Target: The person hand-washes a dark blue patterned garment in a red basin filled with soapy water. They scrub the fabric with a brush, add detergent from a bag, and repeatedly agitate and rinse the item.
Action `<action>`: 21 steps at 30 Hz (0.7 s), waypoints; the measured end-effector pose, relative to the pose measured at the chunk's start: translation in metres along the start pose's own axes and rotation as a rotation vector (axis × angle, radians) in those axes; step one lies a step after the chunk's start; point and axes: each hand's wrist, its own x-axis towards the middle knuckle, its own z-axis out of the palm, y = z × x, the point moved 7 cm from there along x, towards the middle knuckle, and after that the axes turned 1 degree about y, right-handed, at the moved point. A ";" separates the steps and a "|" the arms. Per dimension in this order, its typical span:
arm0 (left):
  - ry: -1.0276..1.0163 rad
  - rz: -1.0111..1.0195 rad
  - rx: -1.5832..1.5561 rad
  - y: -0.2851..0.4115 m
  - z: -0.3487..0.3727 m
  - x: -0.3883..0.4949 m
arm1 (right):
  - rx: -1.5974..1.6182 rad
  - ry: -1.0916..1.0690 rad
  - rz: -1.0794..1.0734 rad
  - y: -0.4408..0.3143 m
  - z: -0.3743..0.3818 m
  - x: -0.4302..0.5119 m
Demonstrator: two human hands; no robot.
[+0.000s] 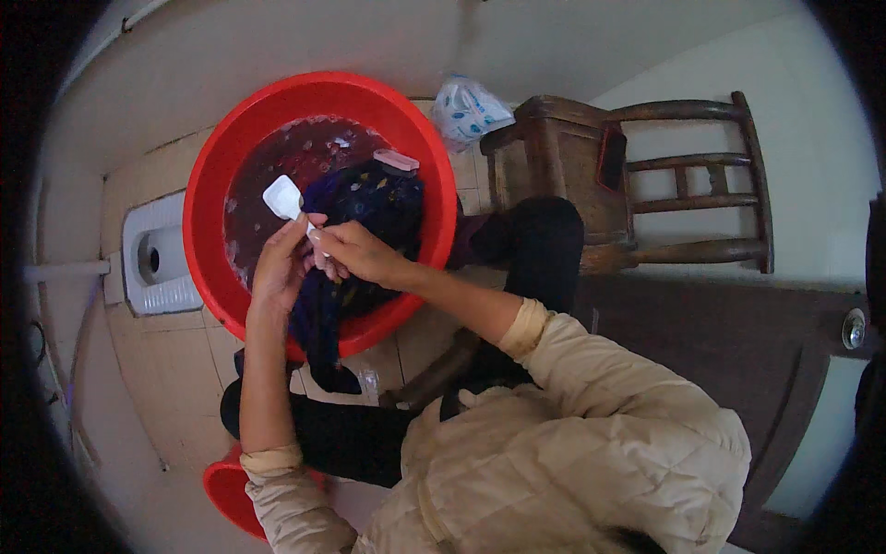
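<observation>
Over a big red plastic tub (202, 173), both my hands are closed on a small white plastic scoop (282, 197). My left hand (275, 266) pinches the handle near the bowl of the scoop. Lower on the handle lie the thumb and fingers of my right hand (363, 253). Dark, murky water (266, 163) with some suds partly fills the tub. A dark patterned cloth (374, 197) lies bunched in it, and part hangs over the near rim. On the cloth rests a pink brush (396, 161), its underside hidden.
A squat toilet (163, 256) is set in the tiled floor, left of the tub. On the right stands a wooden chair (554, 149) bearing a dark, red-edged phone-like object (612, 158). Beside it sits a printed plastic bag (471, 114). Another red container (232, 495) is at lower left.
</observation>
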 end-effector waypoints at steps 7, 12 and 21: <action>0.019 -0.092 0.159 -0.012 0.016 -0.001 | 0.285 0.128 0.110 -0.014 -0.051 -0.041; 0.149 -0.056 0.441 -0.017 -0.011 0.000 | 0.140 0.431 0.000 -0.091 -0.149 -0.115; 0.259 0.052 1.430 -0.081 -0.074 -0.010 | 0.149 0.820 0.124 -0.052 -0.339 -0.254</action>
